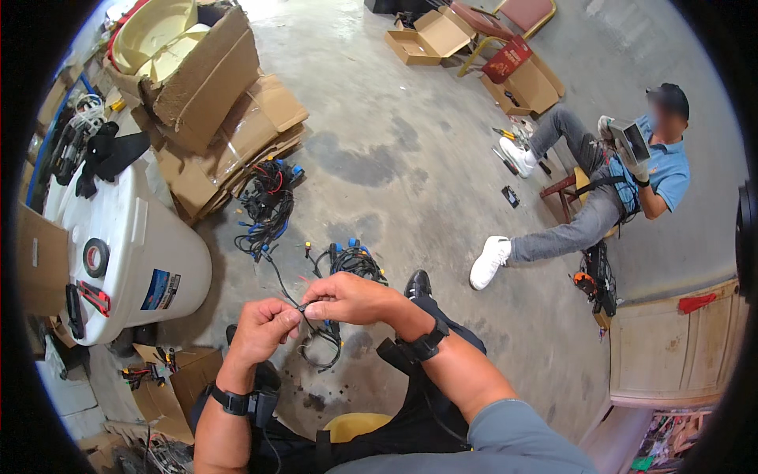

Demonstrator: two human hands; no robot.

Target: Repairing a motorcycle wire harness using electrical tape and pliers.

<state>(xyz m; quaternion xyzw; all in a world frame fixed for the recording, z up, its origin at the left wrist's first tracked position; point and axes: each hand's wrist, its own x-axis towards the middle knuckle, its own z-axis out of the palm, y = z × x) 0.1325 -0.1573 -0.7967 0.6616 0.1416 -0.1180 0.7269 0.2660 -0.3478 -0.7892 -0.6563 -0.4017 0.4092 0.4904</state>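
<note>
Close together in front of me, both hands pinch a thin black cable (282,280). My left hand (267,325) has thumb and finger closed on it; my right hand (345,299) grips it just beside, fingertips almost touching the left ones. A short red wire end shows above the right fingers. From my hands the cable runs up toward a tangled bundle of black cables (264,207) with blue connectors on the floor. A second cable bundle (351,261) lies partly hidden behind my right hand. Below the hands hangs or lies a loop of black cable (322,363); which, I cannot tell.
To the left stands a white barrel (170,245) carrying black tape (95,257) and a red utility knife (94,299). Behind it are flattened cardboard (268,118) and a carton (213,87). At right a seated person (608,158) in gloves holds a box-like device (632,141).
</note>
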